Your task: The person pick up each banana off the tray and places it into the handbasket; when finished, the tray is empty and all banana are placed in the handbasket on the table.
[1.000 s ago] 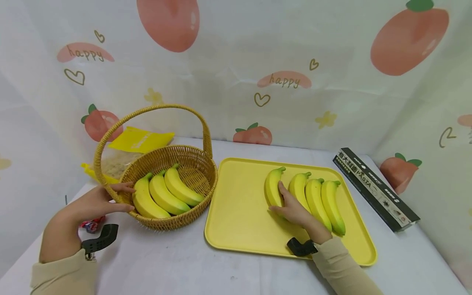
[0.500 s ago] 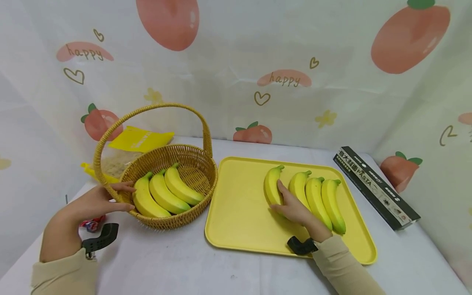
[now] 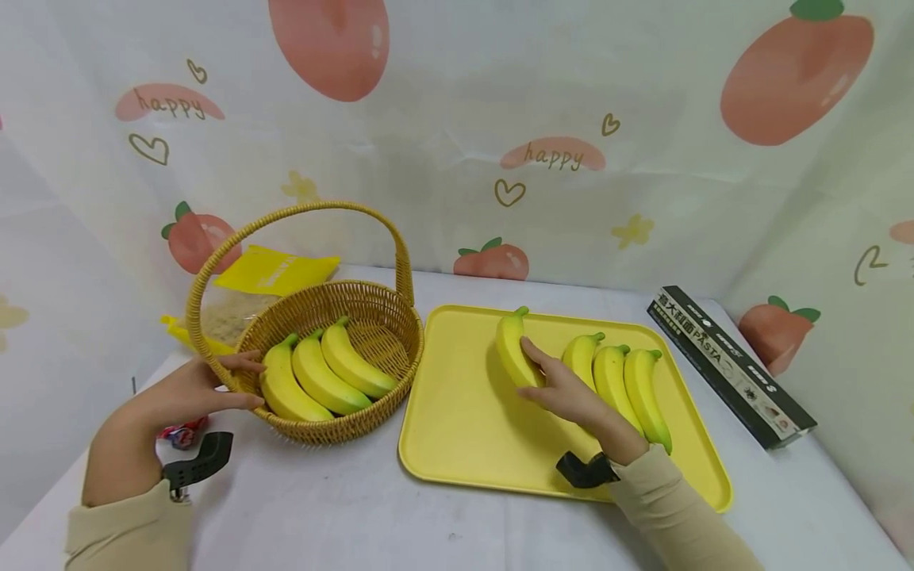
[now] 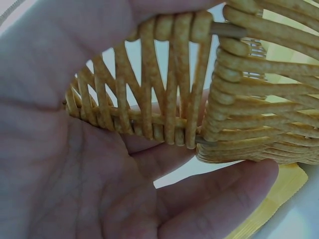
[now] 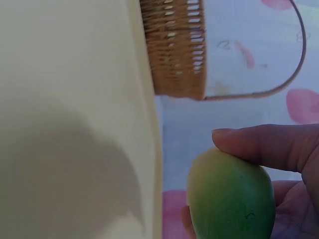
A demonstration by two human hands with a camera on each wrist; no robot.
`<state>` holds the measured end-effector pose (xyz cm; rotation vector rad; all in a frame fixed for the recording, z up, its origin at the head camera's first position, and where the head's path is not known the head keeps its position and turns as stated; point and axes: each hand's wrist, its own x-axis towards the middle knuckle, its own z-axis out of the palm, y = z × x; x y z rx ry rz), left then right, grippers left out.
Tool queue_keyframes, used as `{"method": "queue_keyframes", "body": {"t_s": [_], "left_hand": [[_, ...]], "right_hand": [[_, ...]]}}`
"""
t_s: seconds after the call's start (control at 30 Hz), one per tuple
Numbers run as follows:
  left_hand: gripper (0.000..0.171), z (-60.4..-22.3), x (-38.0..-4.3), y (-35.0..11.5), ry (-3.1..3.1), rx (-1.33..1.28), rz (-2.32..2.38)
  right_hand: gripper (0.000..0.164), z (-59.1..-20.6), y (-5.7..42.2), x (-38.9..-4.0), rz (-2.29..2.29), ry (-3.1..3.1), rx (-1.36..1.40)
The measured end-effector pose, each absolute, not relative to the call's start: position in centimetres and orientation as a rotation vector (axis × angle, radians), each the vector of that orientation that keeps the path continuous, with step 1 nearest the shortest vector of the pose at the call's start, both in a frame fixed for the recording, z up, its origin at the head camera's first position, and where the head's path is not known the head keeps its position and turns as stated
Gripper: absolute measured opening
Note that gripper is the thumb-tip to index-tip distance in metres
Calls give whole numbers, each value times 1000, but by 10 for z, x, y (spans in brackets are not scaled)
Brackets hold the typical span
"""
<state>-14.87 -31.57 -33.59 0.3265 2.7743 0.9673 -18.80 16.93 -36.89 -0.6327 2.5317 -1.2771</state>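
My right hand (image 3: 567, 395) pinches a yellow banana (image 3: 512, 345) between thumb and fingers, a little above the yellow tray (image 3: 446, 444). The right wrist view shows that banana's green end (image 5: 232, 204) under the thumb. Several more bananas (image 3: 646, 392) lie side by side on the tray's right part. At the left, my left hand (image 3: 189, 388) grips the wicker basket (image 3: 343, 432) at its near-left rim, by the foot of the handle. Woven strands (image 4: 169, 79) run through that palm in the left wrist view. Inside the basket rest three bananas (image 3: 324, 377).
A black pasta box (image 3: 728, 365) lies slanted to the right of the tray. Behind the basket is a clear bag with a yellow top (image 3: 278, 270). The basket's tall handle (image 3: 314, 205) arches over it. A small red wrapped item (image 3: 184, 433) sits by the left wrist.
The right hand has raised the banana off the tray and shifted it slightly left, away from the others. The left hand has stayed on the basket.
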Motion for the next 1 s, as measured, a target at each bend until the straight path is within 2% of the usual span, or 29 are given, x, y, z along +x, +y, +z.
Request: {"method": "queue_keyframes", "body": {"t_s": [0.4, 0.7, 1.0], "left_hand": [[60, -333, -146, -314, 2792, 300, 917], [64, -330, -144, -314, 2812, 278, 911], [65, -329, -146, -314, 2830, 289, 898]], "right_hand": [[76, -325, 117, -180, -1162, 2424, -930], [76, -303, 53, -179, -888, 2325, -1218], [75, -296, -18, -210, -695, 2263, -1250]]}}
